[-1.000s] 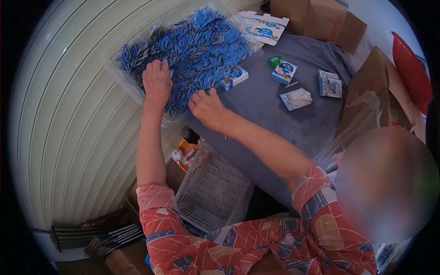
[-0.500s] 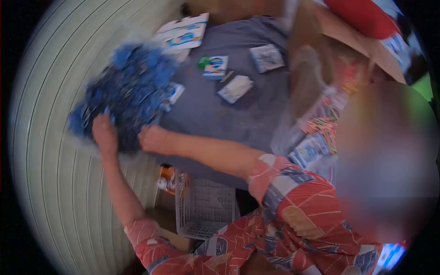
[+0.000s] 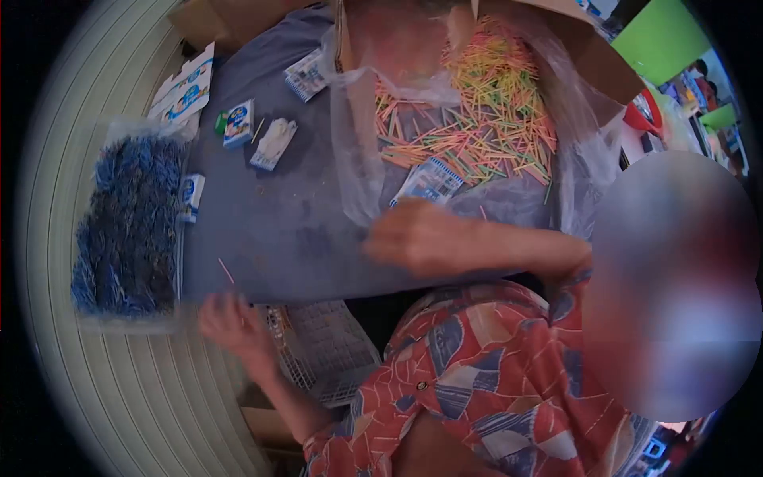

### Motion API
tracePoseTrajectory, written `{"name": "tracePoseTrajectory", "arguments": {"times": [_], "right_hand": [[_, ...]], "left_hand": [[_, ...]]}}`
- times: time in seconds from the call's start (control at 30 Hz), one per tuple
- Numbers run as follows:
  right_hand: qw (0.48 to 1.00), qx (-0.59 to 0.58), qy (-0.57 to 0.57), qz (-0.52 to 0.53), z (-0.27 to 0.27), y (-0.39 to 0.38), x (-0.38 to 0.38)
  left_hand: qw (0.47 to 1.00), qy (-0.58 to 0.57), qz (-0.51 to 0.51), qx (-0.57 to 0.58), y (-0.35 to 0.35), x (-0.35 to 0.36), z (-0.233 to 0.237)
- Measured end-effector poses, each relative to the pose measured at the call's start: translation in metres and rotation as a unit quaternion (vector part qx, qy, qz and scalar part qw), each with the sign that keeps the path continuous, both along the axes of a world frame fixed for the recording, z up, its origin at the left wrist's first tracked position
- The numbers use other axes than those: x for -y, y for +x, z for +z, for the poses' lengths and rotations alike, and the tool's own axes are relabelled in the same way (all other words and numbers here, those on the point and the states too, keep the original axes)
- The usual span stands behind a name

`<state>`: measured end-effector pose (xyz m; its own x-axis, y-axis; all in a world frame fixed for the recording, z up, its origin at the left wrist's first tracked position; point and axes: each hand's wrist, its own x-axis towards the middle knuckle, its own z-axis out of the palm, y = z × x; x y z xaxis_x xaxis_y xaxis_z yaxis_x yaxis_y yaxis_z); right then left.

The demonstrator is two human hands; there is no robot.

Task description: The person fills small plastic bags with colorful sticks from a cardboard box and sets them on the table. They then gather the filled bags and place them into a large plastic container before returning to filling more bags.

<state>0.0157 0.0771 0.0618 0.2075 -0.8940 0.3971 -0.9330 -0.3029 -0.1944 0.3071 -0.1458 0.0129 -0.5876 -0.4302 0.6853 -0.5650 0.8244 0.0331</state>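
My left hand [image 3: 230,324] is at the front-left edge of the cloth-covered table, fingers loosely apart and slightly smeared. A thin pink stick [image 3: 226,270] lies just beyond its fingertips. To its left is a clear plastic-edged bundle of blue and dark strips [image 3: 127,226]. My right hand [image 3: 417,237], blurred by motion, hovers over the front of the table; its fingers are too smeared to read. Just beyond it lies a blue-and-white printed packet [image 3: 429,183], in front of a heap of pink, yellow and green sticks [image 3: 493,119].
A cardboard box [image 3: 592,67] lined with clear plastic surrounds the sticks. Small blue-and-white packs [image 3: 238,125] and a printed carton piece [image 3: 184,86] lie on the grey cloth [image 3: 302,222]. A white plastic basket [image 3: 330,346] stands below the front edge. Ribbed wall panelling [image 3: 60,374] borders the left.
Both hands have left the blue bundle: the right moved far right, towards the sticks, the left down and rightward. The bundle now looks squared up, and the view has turned right.
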Motion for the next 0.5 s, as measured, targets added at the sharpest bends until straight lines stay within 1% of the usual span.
{"name": "tracePoseTrajectory", "arguments": {"times": [0.07, 0.13, 0.17, 0.2, 0.23, 0.3, 0.33, 0.37, 0.4, 0.43, 0.47, 0.5], "right_hand": [[0.988, -0.037, -0.008, -0.152, 0.015, -0.052, -0.050], [0.951, -0.108, 0.019, -0.290, 0.027, -0.085, -0.094], [0.951, -0.109, 0.021, -0.290, 0.026, -0.094, -0.110], [0.926, -0.129, 0.031, -0.353, 0.021, -0.102, -0.125], [0.896, -0.150, 0.038, -0.415, 0.016, -0.110, -0.135], [0.881, -0.158, 0.171, -0.412, 0.002, -0.105, -0.153], [0.903, -0.133, 0.203, -0.356, -0.006, -0.102, -0.159], [0.920, -0.105, 0.234, -0.297, -0.014, -0.098, -0.163], [0.934, -0.037, 0.229, -0.270, -0.018, -0.088, -0.169], [0.944, 0.033, 0.224, -0.241, -0.019, -0.083, -0.170], [0.943, 0.035, 0.220, -0.246, -0.012, -0.092, -0.170], [0.936, 0.038, 0.259, -0.234, 0.002, -0.105, -0.167]], "left_hand": [[0.983, 0.154, -0.099, -0.028, -0.045, -0.058, -0.003], [0.954, 0.175, -0.236, -0.058, -0.097, -0.107, 0.006], [0.941, 0.180, -0.280, -0.059, -0.121, -0.125, 0.014], [0.926, 0.181, -0.325, -0.060, -0.143, -0.138, 0.020], [0.926, 0.178, -0.327, -0.065, -0.164, -0.145, 0.023], [0.932, 0.172, -0.309, 0.079, -0.208, -0.158, 0.026], [0.931, 0.165, -0.319, 0.070, -0.222, -0.162, 0.022], [0.946, 0.125, -0.283, 0.100, -0.234, -0.163, 0.009], [0.957, 0.086, -0.242, 0.131, -0.243, -0.164, -0.001], [0.957, 0.080, -0.247, 0.129, -0.246, -0.165, -0.008], [0.956, 0.059, -0.246, 0.151, -0.243, -0.167, -0.016], [0.953, 0.039, -0.244, 0.176, -0.239, -0.169, -0.020]]}}
